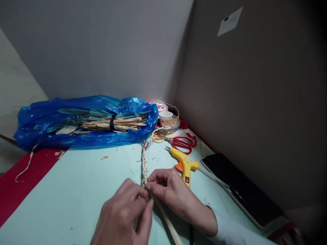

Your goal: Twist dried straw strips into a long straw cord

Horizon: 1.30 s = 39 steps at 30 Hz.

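A braid of pale dried plant strands runs away from me across the table toward the basket. My right hand pinches the near end of its plaited part between thumb and fingertips. Just left of it, my left hand is closed with curled fingers at the same spot, its fingertips on the strands but partly hidden. Loose flat strands stretch from under my hands toward the bottom edge. Beyond my right hand lies a yellow glue gun with a clear glue stick in its back.
A blue plastic bag holding bundled dried strips lies along the wall. Red-handled scissors, yellow-handled scissors, a paper cup and a woven basket sit at the back. A black flat case lies by the right wall.
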Motion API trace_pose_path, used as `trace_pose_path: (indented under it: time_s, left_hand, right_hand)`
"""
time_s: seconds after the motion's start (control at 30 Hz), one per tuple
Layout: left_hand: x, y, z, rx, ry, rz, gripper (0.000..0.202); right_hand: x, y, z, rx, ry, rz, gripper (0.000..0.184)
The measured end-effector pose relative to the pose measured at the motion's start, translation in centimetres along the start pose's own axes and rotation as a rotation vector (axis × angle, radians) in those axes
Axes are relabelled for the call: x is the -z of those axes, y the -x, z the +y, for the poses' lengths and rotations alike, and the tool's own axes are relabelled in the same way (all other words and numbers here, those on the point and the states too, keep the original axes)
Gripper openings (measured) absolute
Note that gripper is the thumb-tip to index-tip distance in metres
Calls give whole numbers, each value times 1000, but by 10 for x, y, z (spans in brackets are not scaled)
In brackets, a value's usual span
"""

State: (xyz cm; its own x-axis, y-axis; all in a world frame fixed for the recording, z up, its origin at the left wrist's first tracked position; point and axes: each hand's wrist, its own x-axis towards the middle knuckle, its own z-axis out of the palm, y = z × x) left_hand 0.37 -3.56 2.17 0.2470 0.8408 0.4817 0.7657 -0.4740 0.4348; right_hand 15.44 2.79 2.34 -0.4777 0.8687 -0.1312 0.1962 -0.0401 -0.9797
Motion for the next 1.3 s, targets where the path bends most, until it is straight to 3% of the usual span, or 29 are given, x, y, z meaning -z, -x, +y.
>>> trace_pose_path:
  time_s: [0.1,0.17,0.27,0.37,0.47,0.6,0.8,0.93,1.07,1.2,1.3]
  left_hand:
    - [8,-15,-3,433,301,-47,17]
    - [6,-23,-8,637,670,-184,14]
    - [-3,-27,-16,762,1028,-314,22]
    - [-9,-25,-18,855,1126,-336,30]
    - [-9,-23,-16,879,1085,-339,33]
    - [-5,-22,-14,852,854,-320,29]
    - [-3,-21,-12,765,602,-247,29]
    - [-3,-21,-13,776,617,-244,29]
    - [-3,-19,-16,783,713,-252,27]
    - [0,-19,-17,819,818,-296,26]
    - [0,-19,-17,811,887,-313,27]
  right_hand:
    - [0,4,-4,30,-22,-11,11]
    - [0,5,-5,41,-62,-40,12]
    - [0,5,-3,57,-23,-40,14]
    - [0,4,-2,90,119,-9,16]
    - [2,5,-4,98,221,-12,18]
    - [3,10,-7,111,387,5,19]
    - [0,20,-6,276,720,101,20]
    - [-4,25,-5,405,846,122,19]
    - [-8,28,-1,621,1002,76,11]
    - [-12,28,5,885,1156,85,20]
    - [-13,29,4,1007,1199,57,25]
